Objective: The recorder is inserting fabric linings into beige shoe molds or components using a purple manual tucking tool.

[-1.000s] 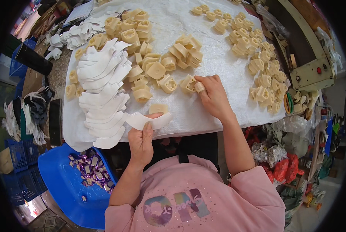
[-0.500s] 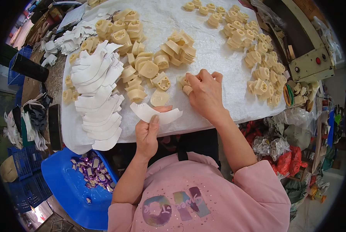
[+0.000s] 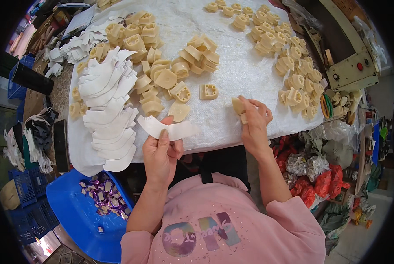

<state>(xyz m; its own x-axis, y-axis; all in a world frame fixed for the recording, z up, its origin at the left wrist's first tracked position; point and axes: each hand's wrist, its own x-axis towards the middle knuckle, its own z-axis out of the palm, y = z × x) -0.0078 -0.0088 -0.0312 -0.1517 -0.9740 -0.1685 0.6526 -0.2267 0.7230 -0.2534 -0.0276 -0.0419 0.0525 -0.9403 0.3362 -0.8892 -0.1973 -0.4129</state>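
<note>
Above the desk, the left hand tightly pinched a curved white strip, its long axis left to right, left tip angled away, while the right hand, fingers curled, gripped a beige piece.

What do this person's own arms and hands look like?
Short pink sleeves leave both forearms bare. The left fingers are ungloved, with no ring visible; the right fingers are ungloved too, with what looks like a beige band around one digit.
</note>
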